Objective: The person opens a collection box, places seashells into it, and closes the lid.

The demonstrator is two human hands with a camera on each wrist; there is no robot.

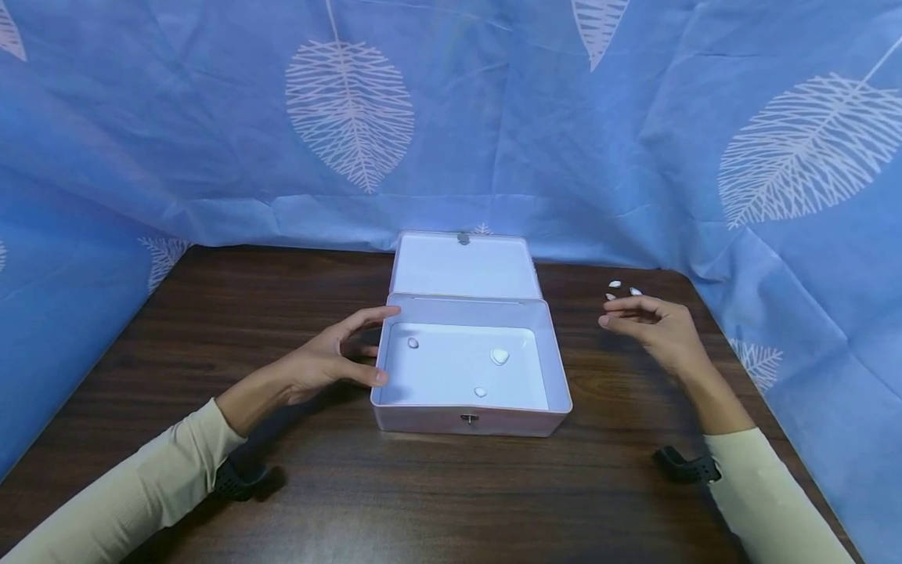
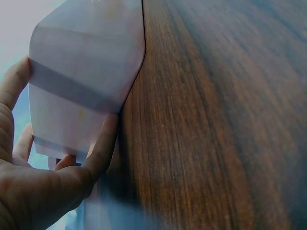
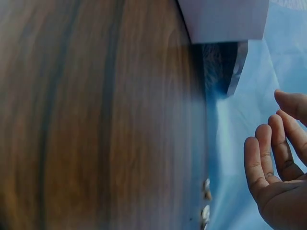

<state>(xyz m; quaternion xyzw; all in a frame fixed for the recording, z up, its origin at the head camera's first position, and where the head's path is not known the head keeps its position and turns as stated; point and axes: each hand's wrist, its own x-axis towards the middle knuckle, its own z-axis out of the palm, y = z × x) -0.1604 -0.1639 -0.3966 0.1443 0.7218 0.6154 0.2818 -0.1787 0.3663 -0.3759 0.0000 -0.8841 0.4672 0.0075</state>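
A pale metal box (image 1: 472, 421) with its hinged lid (image 1: 461, 266) laid back stands in the middle of the table. Three small white pieces that look like seashells lie inside, the largest shell (image 1: 499, 356) toward the right. My left hand (image 1: 337, 352) rests on the box's left side, fingers spread and thumb low on the wall. Right of the box, my right hand (image 1: 658, 329) hovers over the table, fingers gently bent, with nothing between thumb and fingertips in the right wrist view. Just beyond those fingertips are a few more shells (image 1: 615, 283).
The dark wood-grain table (image 1: 423, 493) runs up to a blue leaf-print cloth (image 1: 493, 117) hanging behind and at both sides. A small clasp (image 1: 469, 418) sticks out from the box's front wall. Each wrist wears a black strap (image 1: 687, 466).
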